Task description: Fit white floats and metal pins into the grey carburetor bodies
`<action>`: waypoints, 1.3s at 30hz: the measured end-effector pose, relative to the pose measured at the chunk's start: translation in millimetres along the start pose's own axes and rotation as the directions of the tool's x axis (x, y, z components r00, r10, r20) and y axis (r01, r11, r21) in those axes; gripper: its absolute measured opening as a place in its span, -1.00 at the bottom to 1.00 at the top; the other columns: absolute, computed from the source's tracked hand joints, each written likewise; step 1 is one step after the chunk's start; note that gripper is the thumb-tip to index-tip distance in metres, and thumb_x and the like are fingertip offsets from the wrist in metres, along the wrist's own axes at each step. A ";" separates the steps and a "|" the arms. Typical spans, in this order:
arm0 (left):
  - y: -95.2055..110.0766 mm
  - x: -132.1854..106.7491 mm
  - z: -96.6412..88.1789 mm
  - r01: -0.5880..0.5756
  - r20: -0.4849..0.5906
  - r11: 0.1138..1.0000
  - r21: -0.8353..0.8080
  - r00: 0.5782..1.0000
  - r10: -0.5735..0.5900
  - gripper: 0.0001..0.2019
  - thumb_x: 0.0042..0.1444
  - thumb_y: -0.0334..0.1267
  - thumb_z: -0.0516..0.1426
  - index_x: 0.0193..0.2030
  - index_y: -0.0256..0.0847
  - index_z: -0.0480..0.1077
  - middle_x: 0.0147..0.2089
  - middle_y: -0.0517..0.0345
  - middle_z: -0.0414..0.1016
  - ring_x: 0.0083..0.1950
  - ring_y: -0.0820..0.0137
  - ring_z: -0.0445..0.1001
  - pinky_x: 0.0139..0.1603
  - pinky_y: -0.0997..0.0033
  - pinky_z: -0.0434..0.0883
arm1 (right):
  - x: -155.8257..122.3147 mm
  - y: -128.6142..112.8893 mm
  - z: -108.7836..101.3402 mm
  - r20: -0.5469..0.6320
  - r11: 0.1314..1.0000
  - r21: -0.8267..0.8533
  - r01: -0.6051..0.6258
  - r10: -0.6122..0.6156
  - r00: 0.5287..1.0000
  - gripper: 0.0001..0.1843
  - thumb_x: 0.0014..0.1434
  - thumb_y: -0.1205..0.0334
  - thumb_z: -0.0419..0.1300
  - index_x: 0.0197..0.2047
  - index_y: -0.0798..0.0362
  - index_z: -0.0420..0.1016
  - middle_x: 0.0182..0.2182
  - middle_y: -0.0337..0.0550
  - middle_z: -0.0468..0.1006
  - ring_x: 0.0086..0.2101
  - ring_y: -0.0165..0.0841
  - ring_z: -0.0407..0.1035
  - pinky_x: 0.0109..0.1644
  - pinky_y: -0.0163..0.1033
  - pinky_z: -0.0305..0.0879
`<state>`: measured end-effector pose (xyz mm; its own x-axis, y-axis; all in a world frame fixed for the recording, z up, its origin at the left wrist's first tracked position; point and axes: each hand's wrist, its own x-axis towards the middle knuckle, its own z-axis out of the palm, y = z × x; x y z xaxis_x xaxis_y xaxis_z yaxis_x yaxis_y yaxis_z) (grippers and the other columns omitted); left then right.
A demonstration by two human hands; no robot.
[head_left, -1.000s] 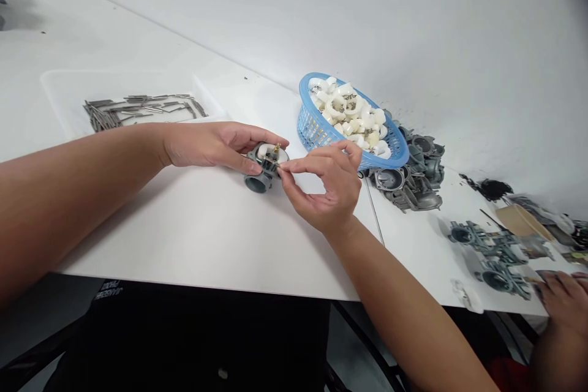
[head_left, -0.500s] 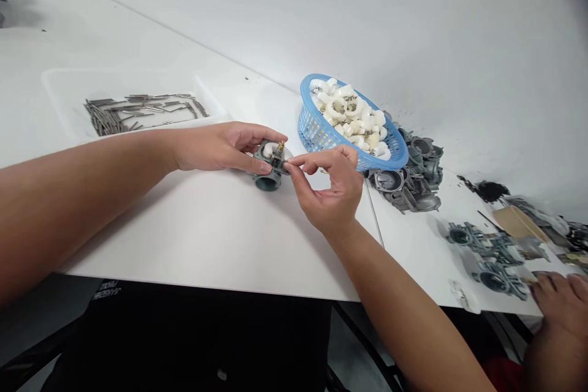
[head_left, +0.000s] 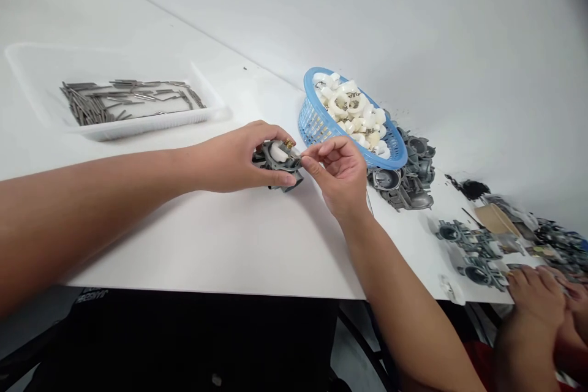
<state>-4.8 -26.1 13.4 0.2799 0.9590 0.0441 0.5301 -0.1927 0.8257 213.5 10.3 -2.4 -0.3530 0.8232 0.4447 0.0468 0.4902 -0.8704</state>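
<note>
My left hand [head_left: 239,159] grips a small grey metal carburetor body [head_left: 280,162] with a white float and a brass tip, held just above the white table [head_left: 220,239]. My right hand [head_left: 337,174] is at its right side, thumb and forefinger pinched at the part's edge on something too small to make out. A blue basket [head_left: 321,128] full of white plastic floats stands just behind my right hand.
A clear tray [head_left: 138,122] of several thin metal pins lies at the left. A heap of grey carburetor bodies [head_left: 407,177] sits right of the basket, more [head_left: 473,254] farther right. Another person's hands [head_left: 537,297] work at the table's right edge.
My left hand has lifted and tilted the carburetor body slightly and closed more around it. My right hand moved in closer, still pinching. The other person's hands came further into view.
</note>
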 end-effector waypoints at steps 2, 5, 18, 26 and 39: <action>0.4 -0.9 3.3 -0.012 -0.023 1.000 0.008 1.000 0.012 -0.39 -0.02 0.20 0.32 0.12 -0.02 0.44 0.11 0.02 0.49 -0.05 0.18 0.51 -0.10 0.20 0.44 | 1.1 1.0 -0.7 0.013 0.996 0.044 -0.075 0.075 0.997 -0.63 0.08 0.17 0.51 -0.27 -0.04 0.35 -0.32 -0.30 0.64 -0.33 -0.44 0.47 -0.12 -0.22 0.40; 0.1 -1.2 6.0 -0.056 -0.064 0.997 0.044 0.996 0.058 -0.41 -0.08 0.18 0.35 0.02 -0.07 0.40 0.08 0.02 0.46 -0.05 0.18 0.49 -0.13 0.19 0.45 | 2.1 1.4 -0.1 0.012 0.982 0.103 -0.159 0.158 0.987 -0.59 0.02 0.14 0.54 -0.28 -0.04 0.36 -0.33 -0.33 0.65 -0.34 -0.46 0.47 -0.13 -0.26 0.42; 0.9 -4.3 8.4 -0.007 -0.179 0.975 0.224 0.983 0.048 -0.45 -0.09 0.18 0.32 -0.08 -0.07 0.27 -0.01 0.06 0.44 -0.24 0.24 0.48 -0.36 0.26 0.33 | -5.1 -5.8 0.4 0.093 0.995 -0.096 -0.005 0.014 0.996 -0.74 0.18 0.19 0.44 -0.13 -0.06 0.47 -0.09 -0.17 0.68 -0.11 -0.33 0.57 0.06 -0.11 0.49; 5.5 -5.1 9.6 0.015 -0.203 0.947 0.322 0.978 0.054 -0.52 -0.03 0.16 0.28 -0.13 -0.07 0.26 -0.03 0.09 0.44 -0.28 0.28 0.47 -0.40 0.32 0.28 | -8.6 -13.2 13.2 0.024 0.944 -0.308 0.122 -0.120 0.992 -0.63 0.08 0.25 0.50 -0.09 -0.05 0.49 -0.13 -0.18 0.64 -0.10 -0.28 0.54 0.08 -0.06 0.49; 1.6 -5.3 5.9 0.025 -0.166 0.963 0.267 0.986 0.020 -0.37 -0.13 0.33 0.30 -0.05 -0.02 0.31 -0.05 0.08 0.50 -0.25 0.19 0.47 -0.36 0.27 0.26 | -10.4 -15.5 19.7 -0.003 0.956 -0.277 0.097 -0.102 0.995 -0.66 0.19 0.24 0.43 -0.12 -0.09 0.33 -0.14 -0.17 0.62 -0.06 -0.25 0.55 0.13 -0.01 0.44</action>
<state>-0.8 -32.7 11.1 0.1539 0.9761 0.1533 0.7312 -0.2169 0.6468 198.1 -11.4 2.2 -0.3533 0.7697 0.5318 0.2687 0.6280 -0.7304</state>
